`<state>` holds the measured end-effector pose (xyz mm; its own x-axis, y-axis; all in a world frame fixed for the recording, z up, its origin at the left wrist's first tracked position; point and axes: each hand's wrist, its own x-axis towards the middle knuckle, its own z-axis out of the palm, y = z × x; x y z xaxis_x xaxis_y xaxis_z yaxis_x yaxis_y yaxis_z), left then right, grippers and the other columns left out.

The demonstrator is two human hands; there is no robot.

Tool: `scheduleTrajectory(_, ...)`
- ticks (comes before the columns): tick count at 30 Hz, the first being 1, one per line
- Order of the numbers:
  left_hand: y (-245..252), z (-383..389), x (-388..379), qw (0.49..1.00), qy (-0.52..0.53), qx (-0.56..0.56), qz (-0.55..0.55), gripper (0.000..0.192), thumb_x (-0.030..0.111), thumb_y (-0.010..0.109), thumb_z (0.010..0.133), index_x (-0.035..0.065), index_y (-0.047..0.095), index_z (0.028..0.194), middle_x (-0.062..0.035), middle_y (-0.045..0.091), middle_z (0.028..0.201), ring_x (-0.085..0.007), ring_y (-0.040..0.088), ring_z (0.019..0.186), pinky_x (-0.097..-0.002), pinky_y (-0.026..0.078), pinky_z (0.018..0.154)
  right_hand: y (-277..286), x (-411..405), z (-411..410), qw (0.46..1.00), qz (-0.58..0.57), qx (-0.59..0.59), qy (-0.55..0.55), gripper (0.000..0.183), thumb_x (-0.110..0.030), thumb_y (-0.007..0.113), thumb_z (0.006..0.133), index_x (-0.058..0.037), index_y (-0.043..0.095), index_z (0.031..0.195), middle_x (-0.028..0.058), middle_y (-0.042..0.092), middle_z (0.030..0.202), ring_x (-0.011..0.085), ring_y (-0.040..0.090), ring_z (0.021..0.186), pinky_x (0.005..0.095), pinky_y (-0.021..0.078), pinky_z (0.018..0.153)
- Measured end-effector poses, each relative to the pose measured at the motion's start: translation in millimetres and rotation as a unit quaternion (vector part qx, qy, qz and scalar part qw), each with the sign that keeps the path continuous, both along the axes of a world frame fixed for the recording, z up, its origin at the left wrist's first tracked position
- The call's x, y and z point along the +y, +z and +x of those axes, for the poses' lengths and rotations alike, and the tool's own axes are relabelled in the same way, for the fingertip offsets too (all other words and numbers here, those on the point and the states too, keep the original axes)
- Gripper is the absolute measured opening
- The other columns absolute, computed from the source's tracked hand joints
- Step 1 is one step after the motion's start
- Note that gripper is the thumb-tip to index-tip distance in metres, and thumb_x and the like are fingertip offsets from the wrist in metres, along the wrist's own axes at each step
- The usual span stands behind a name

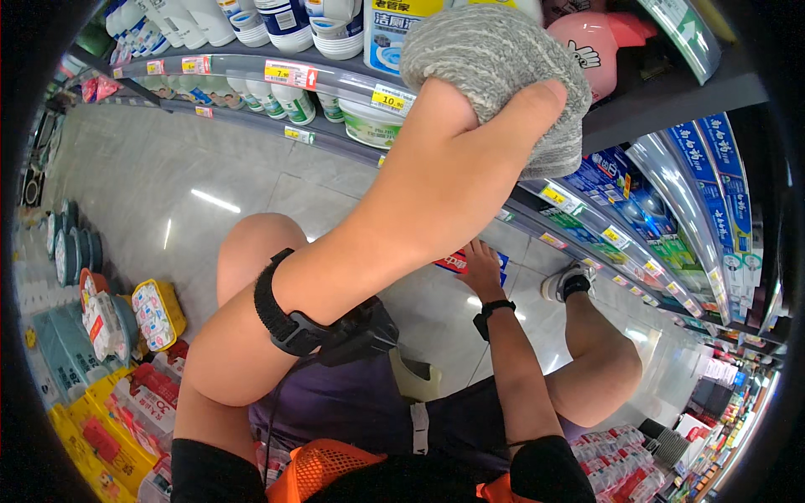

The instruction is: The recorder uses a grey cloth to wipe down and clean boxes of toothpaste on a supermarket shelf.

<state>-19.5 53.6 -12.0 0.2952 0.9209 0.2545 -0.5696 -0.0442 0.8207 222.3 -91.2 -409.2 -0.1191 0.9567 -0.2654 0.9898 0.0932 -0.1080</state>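
Note:
A grey knitted cloth (497, 69) is bunched in my left hand (465, 144), raised near the shelf front, before toilet cleaner packs and a pink bottle (588, 50). The cloth hides part of them and my fingertips. Lower down, my right hand (483, 270) lies over a red and blue package (453, 260), low over the tiled floor; whether it grips the package or rests on it, I cannot tell. My left forearm hides part of the scene between the hands.
Shelves with price-tag rails (339, 83) curve across the front, holding white bottles (289, 22) and, at right, blue toothpaste boxes (710, 163). A yellow basket (179, 311) and plastic basins (78, 251) stand at left. Wrapped bottle packs (619, 459) lie at lower right. My bare knees spread to both sides.

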Motion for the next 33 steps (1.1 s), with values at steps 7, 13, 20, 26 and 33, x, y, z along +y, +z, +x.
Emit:
scheduleTrajectory(7, -0.3, -6.0, 2.5, 0.999, -0.02, 0.032, 0.001, 0.022, 0.022, 0.065, 0.099, 0.0004, 0.069, 0.105, -0.0006, 0.066, 0.091, -0.0095, 0.059, 0.086, -0.0284, 0.049, 0.078, 1.1, -1.2, -6.4, 1.0, -0.004, 0.017, -0.01, 0.113, -0.044, 0.095, 0.061, -0.0098, 0.04, 0.153, 0.0105, 0.054, 0.139, 0.0309, 0.052, 0.132, 0.0464, 0.0436, 0.109)
scheduleTrajectory(13, -10.3, 11.9, 6.7, 0.998, 0.021, 0.054, 0.005, 0.021, 0.021, 0.063, 0.1, 0.0008, 0.068, 0.103, 0.0001, 0.064, 0.088, -0.0097, 0.057, 0.082, -0.0287, 0.048, 0.076, -37.1, -34.7, 25.5, 0.896, 0.123, 0.062, -0.422, 0.083, -0.05, 0.078, 0.084, -0.0042, 0.046, 0.145, 0.0173, 0.054, 0.141, 0.0385, 0.052, 0.131, 0.0483, 0.0423, 0.111)
scheduleTrajectory(20, -26.5, 16.0, 9.7, 0.999, 0.012, 0.008, 0.05, 0.02, 0.019, 0.064, 0.1, 0.0007, 0.067, 0.107, -0.001, 0.066, 0.093, -0.0104, 0.058, 0.085, -0.0293, 0.049, 0.078, -40.3, -35.9, 34.5, 0.864, 0.045, 0.057, -0.498, 0.081, -0.053, 0.073, 0.087, -0.0012, 0.047, 0.143, 0.022, 0.054, 0.139, 0.0406, 0.052, 0.132, 0.0498, 0.0468, 0.106)
scheduleTrajectory(26, -7.9, 11.0, 1.6, 0.998, 0.024, 0.047, -0.019, 0.02, 0.019, 0.064, 0.1, 0.0009, 0.068, 0.107, -0.0007, 0.067, 0.093, -0.0102, 0.06, 0.085, -0.0286, 0.049, 0.077, -66.9, -59.0, 65.9, 0.768, -0.039, 0.094, -0.632, 0.082, -0.062, 0.068, 0.088, -0.0002, 0.052, 0.14, 0.0238, 0.055, 0.141, 0.0423, 0.053, 0.132, 0.0505, 0.0475, 0.106)
scheduleTrajectory(33, -8.4, 10.7, 0.2, 0.996, 0.017, 0.084, -0.021, 0.021, 0.019, 0.064, 0.1, 0.0, 0.068, 0.109, -0.0011, 0.068, 0.094, -0.0094, 0.061, 0.086, -0.0284, 0.05, 0.077, -85.0, -51.7, 62.4, 0.825, 0.015, 0.142, -0.547, 0.077, -0.059, 0.066, 0.089, 0.0013, 0.057, 0.135, 0.0323, 0.06, 0.13, 0.0461, 0.06, 0.122, 0.0514, 0.0477, 0.105)
